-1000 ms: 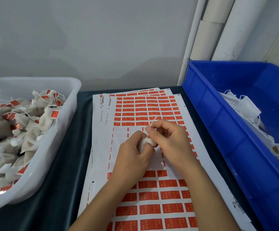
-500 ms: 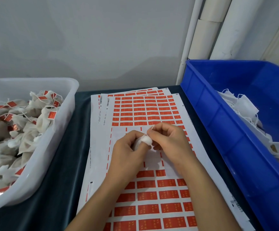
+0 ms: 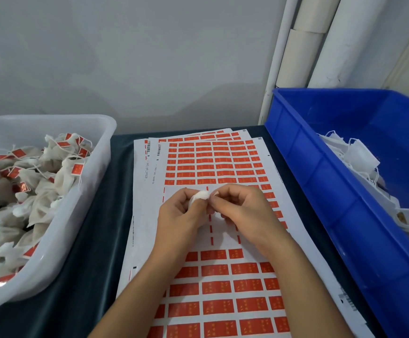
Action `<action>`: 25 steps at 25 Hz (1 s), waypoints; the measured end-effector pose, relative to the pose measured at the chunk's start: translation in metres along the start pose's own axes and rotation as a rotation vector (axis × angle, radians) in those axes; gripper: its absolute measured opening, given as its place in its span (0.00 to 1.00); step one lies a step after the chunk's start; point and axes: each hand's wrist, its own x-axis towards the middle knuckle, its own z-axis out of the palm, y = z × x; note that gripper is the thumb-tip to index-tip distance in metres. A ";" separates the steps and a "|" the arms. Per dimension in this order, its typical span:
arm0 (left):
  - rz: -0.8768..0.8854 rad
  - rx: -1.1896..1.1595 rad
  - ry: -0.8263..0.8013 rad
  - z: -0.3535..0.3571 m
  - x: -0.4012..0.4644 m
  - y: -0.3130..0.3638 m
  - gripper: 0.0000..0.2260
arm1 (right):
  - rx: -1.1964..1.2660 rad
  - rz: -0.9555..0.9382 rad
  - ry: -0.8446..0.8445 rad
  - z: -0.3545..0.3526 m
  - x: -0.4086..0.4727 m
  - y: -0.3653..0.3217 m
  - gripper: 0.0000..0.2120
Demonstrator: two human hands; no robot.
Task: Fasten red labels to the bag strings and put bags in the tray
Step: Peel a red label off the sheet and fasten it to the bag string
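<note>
Sitting on dark table [image 3: 96, 240]: blue bin [image 3: 320, 191] far right | clear tray [image 3: 96, 152] w/ tagged bags left | label sheets [image 3: 213, 167] mid | left hand [image 3: 179, 215] grip pinches small white bag [image 3: 201, 195] over sheets | right hand [image 3: 242, 211] grip curled, pinching at bag's edge

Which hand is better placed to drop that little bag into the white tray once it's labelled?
Probably the left hand: it already holds the bag, and the tray of labelled bags lies on its side. The right hand sits nearer the blue bin.
</note>
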 end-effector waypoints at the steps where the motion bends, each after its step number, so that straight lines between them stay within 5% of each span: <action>1: -0.014 -0.004 0.001 -0.001 0.000 0.000 0.08 | -0.028 -0.009 0.003 0.001 0.000 0.001 0.05; 9: -0.021 0.062 -0.057 0.002 -0.001 0.005 0.08 | -0.138 -0.204 0.099 0.003 0.002 0.000 0.05; 15: -0.007 0.100 -0.145 -0.002 -0.002 0.006 0.08 | -0.194 -0.127 0.119 -0.001 0.005 0.004 0.05; 25: -0.065 -0.081 -0.241 -0.007 -0.003 0.012 0.15 | -0.128 -0.250 0.223 0.003 0.001 0.000 0.07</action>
